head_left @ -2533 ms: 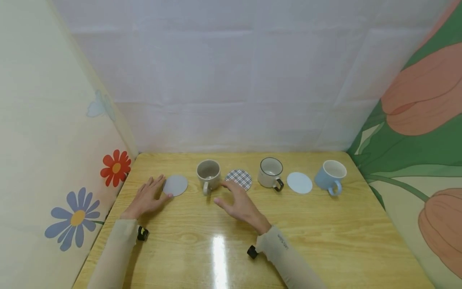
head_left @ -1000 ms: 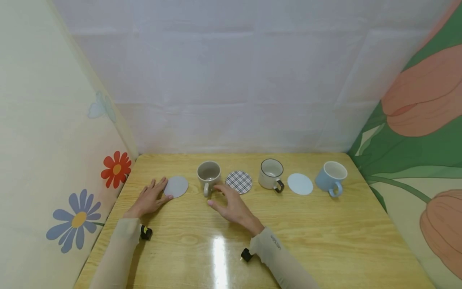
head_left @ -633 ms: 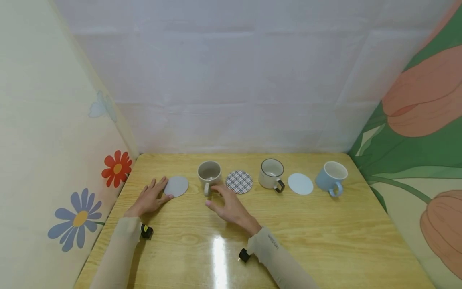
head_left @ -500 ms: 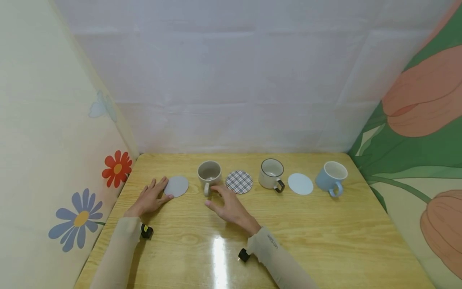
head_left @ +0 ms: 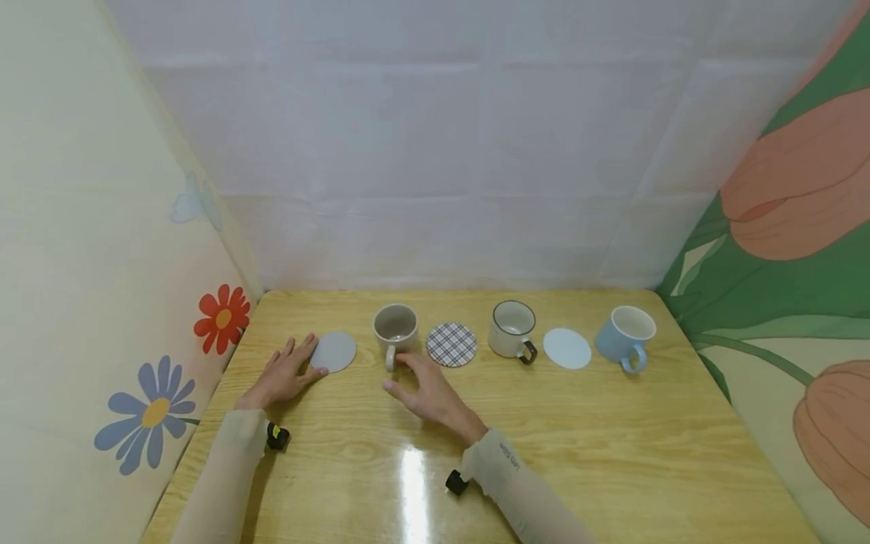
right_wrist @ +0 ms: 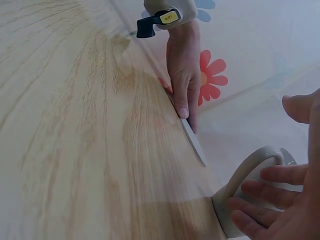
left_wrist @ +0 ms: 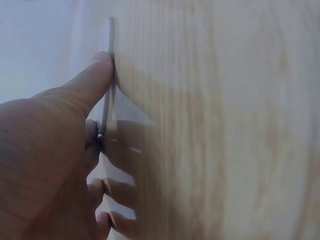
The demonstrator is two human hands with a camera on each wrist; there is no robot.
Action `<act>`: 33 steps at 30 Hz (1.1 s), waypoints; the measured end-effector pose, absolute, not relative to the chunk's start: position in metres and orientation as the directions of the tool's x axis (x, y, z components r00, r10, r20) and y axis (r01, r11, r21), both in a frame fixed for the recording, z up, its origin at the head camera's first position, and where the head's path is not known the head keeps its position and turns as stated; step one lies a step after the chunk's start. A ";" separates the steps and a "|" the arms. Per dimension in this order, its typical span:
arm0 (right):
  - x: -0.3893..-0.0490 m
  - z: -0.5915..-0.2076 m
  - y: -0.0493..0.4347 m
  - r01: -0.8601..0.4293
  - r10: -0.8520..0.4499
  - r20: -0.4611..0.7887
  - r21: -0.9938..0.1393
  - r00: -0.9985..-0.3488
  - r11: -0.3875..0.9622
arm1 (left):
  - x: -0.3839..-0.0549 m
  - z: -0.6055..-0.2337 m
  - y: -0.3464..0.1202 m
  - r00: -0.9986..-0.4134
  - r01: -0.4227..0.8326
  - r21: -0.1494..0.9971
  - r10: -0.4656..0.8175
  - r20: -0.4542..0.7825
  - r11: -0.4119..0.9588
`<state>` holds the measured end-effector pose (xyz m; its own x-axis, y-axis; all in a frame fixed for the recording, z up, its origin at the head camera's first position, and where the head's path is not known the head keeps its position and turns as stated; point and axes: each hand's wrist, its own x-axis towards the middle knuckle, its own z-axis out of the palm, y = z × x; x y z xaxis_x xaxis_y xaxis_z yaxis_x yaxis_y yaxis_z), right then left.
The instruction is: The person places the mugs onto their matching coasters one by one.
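Observation:
The left hand point(head_left: 282, 375) lies over the table at the left, fingers spread. Its thumb and forefinger touch the left edge of a round grey coaster point(head_left: 334, 352); the left wrist view has the thumb point(left_wrist: 92, 77) against the coaster's rim point(left_wrist: 109, 40). The right hand point(head_left: 430, 391) is at a beige-grey mug point(head_left: 396, 331), its fingertips right beside the handle and the thumb held apart. Seen from the right wrist, the extended fingers point(right_wrist: 272, 192) overlap the mug's handle point(right_wrist: 247, 167). Both mug and coaster rest on the table.
Rightward along the row are a plaid coaster point(head_left: 451, 345), a cream mug point(head_left: 506, 341) with black rim and black handle, a white coaster point(head_left: 567, 349) and a light blue mug point(head_left: 614, 341). A white cloth backdrop point(head_left: 435, 189) rises behind the wooden table point(head_left: 578, 446).
The right hand has moved left from over the plaid coaster to the beige-grey mug's handle. The left hand stays at the grey coaster's edge; the mugs and coasters keep their places.

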<state>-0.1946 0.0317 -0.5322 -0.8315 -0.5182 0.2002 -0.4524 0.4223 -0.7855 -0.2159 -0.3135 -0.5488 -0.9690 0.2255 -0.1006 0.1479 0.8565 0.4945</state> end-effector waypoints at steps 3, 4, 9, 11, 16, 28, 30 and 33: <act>-0.195 -0.532 0.030 -0.451 -0.516 0.200 -0.786 -0.833 0.423 | -0.216 -0.549 -0.313 -0.969 0.146 0.496 0.225 -0.103 0.856; -0.194 -0.533 0.030 -0.449 -0.515 0.199 -0.787 -0.834 0.423 | -0.216 -0.549 -0.313 -0.969 0.146 0.497 0.226 -0.104 0.856; -0.195 -0.535 0.027 -0.446 -0.514 0.198 -0.790 -0.835 0.421 | -0.215 -0.549 -0.313 -0.969 0.147 0.495 0.226 -0.102 0.856; -0.196 -0.536 0.025 -0.446 -0.516 0.199 -0.793 -0.833 0.414 | -0.215 -0.550 -0.314 -0.969 0.149 0.491 0.225 -0.100 0.858; -0.197 -0.536 0.023 -0.432 -0.518 0.196 -0.816 -0.833 0.384 | -0.215 -0.550 -0.314 -0.969 0.152 0.493 0.228 -0.098 0.857; -0.199 -0.540 0.019 -0.414 -0.523 0.201 -0.848 -0.828 0.330 | -0.215 -0.547 -0.314 -0.965 0.150 0.523 0.239 -0.108 0.839; -0.199 -0.541 0.018 -0.408 -0.519 0.198 -0.851 -0.831 0.329 | -0.214 -0.548 -0.314 -0.965 0.149 0.531 0.240 -0.108 0.834; -0.200 -0.543 0.016 -0.401 -0.514 0.199 -0.858 -0.835 0.320 | -0.215 -0.549 -0.316 -0.965 0.153 0.547 0.244 -0.098 0.823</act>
